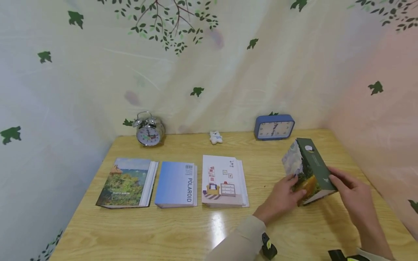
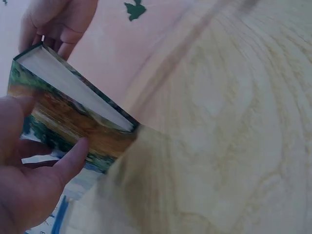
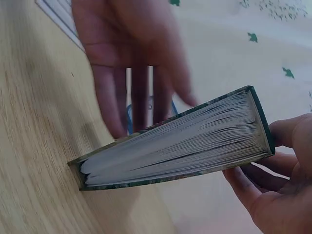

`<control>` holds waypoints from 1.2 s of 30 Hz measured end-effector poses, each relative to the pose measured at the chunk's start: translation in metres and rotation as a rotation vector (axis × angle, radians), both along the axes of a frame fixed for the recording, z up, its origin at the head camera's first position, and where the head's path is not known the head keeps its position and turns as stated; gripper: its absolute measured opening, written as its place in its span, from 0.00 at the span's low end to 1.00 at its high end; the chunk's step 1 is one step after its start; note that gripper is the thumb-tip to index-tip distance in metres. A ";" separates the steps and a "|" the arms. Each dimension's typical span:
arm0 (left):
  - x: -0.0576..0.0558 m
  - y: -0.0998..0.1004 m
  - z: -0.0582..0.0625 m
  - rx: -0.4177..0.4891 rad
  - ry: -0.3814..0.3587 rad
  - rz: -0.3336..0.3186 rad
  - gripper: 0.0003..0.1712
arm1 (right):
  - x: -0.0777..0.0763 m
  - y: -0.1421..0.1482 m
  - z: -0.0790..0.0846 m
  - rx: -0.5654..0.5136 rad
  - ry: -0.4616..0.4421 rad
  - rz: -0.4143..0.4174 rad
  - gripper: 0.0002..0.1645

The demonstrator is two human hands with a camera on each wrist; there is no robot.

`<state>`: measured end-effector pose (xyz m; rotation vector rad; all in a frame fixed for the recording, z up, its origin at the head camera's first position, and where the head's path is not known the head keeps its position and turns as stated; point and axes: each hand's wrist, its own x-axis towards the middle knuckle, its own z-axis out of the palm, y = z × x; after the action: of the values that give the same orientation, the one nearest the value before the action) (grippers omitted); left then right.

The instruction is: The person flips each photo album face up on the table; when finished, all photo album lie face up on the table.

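Note:
A thick photo album (image 1: 315, 166) with a green spine and a painted landscape cover stands tilted at the right of the table, its lower edge by the tabletop. My right hand (image 1: 354, 197) grips it at the spine, with the thumb on the spine and fingers round the far cover. Against the painted cover rests my left hand (image 1: 282, 197), its fingers fairly straight. In the right wrist view the white page edges (image 3: 180, 141) face the camera, the left fingers (image 3: 114, 102) reaching to one cover. The left wrist view shows the left thumb (image 2: 73, 161) along the painted cover.
Left of the hands lie a landscape photo album (image 1: 125, 183), a blue POLAROID album (image 1: 174, 185) and a white illustrated album (image 1: 222, 181) in a row. Behind them stand a silver alarm clock (image 1: 149, 134), a small white bear figure (image 1: 215, 137) and a blue clock (image 1: 274, 127).

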<state>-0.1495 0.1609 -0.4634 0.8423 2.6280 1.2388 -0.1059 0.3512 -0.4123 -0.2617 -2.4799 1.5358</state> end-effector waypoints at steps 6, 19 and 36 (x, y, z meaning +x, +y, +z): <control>-0.002 -0.011 0.020 0.222 -0.156 0.022 0.34 | -0.001 -0.021 0.003 0.128 0.094 0.081 0.26; 0.000 -0.039 0.036 0.266 -0.134 0.088 0.38 | -0.004 -0.044 0.009 0.239 0.028 0.215 0.27; 0.000 -0.073 0.027 0.099 -0.129 0.246 0.36 | -0.015 -0.056 -0.027 0.245 -0.166 0.445 0.36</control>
<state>-0.1499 0.0878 -0.4366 0.4422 2.6443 1.4383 -0.1213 0.2957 -0.4390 0.2291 -2.9731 1.3720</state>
